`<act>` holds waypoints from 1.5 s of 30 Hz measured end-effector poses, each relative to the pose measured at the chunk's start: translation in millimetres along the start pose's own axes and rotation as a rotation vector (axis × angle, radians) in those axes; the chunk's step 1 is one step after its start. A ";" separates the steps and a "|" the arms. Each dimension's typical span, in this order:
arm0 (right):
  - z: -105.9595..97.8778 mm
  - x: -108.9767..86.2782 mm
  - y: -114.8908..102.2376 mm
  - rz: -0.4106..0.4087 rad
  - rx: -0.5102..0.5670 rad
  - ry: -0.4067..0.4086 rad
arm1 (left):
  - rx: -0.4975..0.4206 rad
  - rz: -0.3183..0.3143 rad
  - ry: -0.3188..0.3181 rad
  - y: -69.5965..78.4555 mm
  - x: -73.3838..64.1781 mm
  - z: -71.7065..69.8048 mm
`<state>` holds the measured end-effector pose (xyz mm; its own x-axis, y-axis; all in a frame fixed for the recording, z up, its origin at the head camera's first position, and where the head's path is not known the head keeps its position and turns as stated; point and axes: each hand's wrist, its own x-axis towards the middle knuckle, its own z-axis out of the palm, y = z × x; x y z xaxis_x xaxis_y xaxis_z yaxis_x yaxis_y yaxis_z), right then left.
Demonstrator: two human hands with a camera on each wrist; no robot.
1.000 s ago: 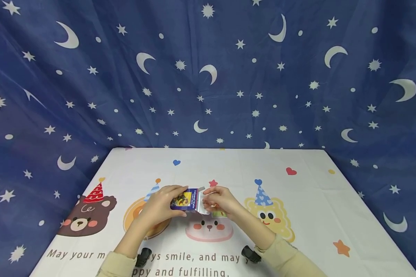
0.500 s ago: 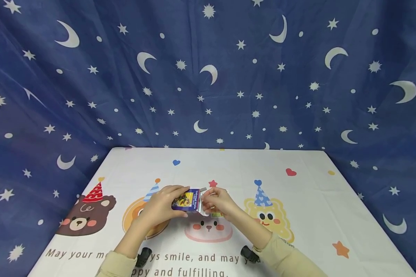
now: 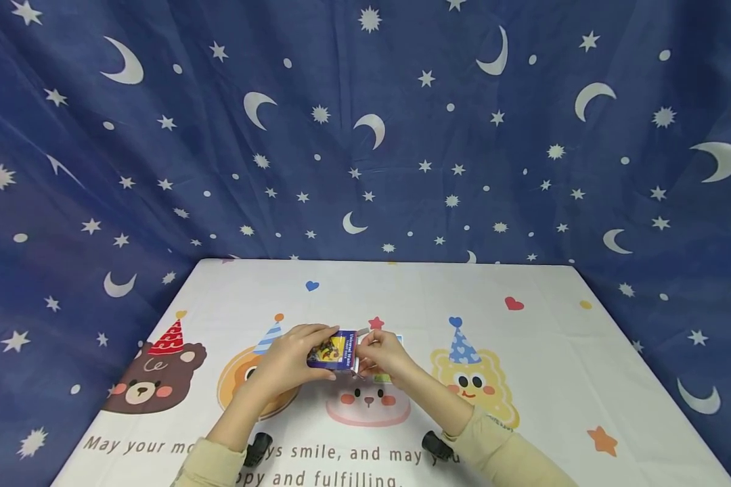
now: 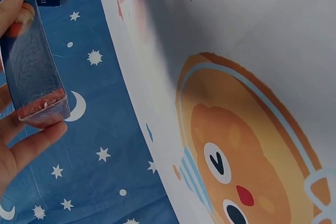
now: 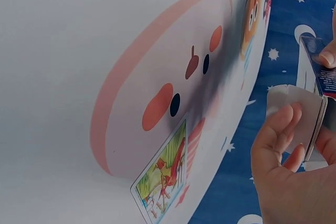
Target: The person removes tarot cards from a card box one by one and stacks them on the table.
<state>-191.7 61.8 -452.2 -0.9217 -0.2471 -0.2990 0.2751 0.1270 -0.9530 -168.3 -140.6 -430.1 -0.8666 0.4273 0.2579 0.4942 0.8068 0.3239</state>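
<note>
A blue tarot deck box (image 3: 334, 350) with a yellow picture and "Universal Waite" lettering is held above the table. My left hand (image 3: 291, 355) grips it across its width, thumb on the near side. In the left wrist view, fingers support the far end of the box (image 4: 39, 61). The box's right end is open. There my right hand (image 3: 386, 355) pinches a pale flap (image 5: 281, 98), fingers on both sides of it. Whether cards are inside is hidden. One colourful tarot card (image 5: 163, 179) lies face up on the table below my right hand.
A white tablecloth (image 3: 542, 406) printed with cartoon animals, hats and lettering covers the table. Behind it hangs a blue curtain (image 3: 402, 135) with moons and stars. Black wrist-worn devices (image 3: 436, 446) sit near both cuffs.
The box has shifted slightly right in my left hand. The pale flap at its open end, seen sticking out earlier, now shows less, and my right fingers are closer to the opening.
</note>
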 end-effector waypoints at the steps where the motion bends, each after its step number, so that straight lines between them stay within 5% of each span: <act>1: -0.1 -0.1 -0.2 -0.001 -0.004 0.005 | 0.003 0.002 -0.001 0.5 0.6 -0.2; 18: -7.7 -0.8 0.2 0.018 -0.035 0.045 | -0.002 0.014 -0.002 0.1 1.6 -0.3; 45: -13.5 -7.6 -9.9 0.047 0.087 0.023 | 0.015 0.025 0.018 -5.2 2.2 -4.9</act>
<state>-191.1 75.4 -439.8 -0.9131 -0.2209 -0.3427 0.3394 0.0541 -0.9391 -172.4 -145.9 -426.7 -0.8523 0.4402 0.2827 0.5148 0.8017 0.3037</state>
